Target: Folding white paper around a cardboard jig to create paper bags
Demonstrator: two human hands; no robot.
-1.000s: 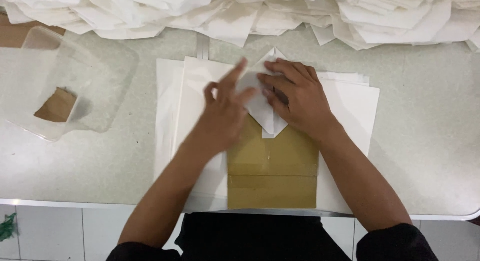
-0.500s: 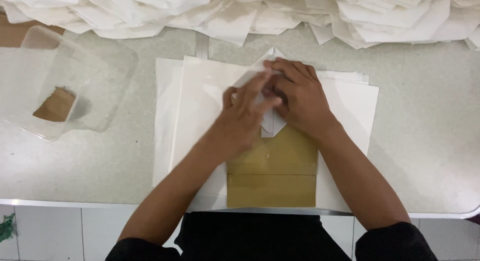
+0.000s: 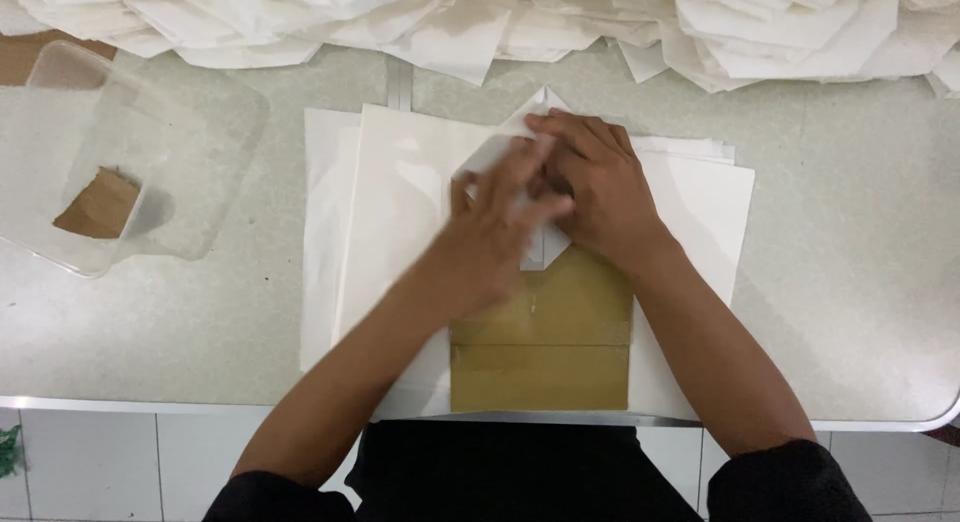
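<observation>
Folded white paper piece [image 3: 500, 157], flat atop brown cardboard template [image 3: 545, 342]

Under both hands lies white folded paper [image 3: 545, 244] on a white sheet stack [image 3: 390, 197]. Just below the grip sits a tan-brown cardboard template [image 3: 540, 347]. Far left, a clear plastic container [image 3: 130, 152].

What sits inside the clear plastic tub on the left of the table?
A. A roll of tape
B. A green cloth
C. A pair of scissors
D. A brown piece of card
D: the clear tub holds only a brown piece of card, lying flat on its bottom, well away from both hands.
</observation>
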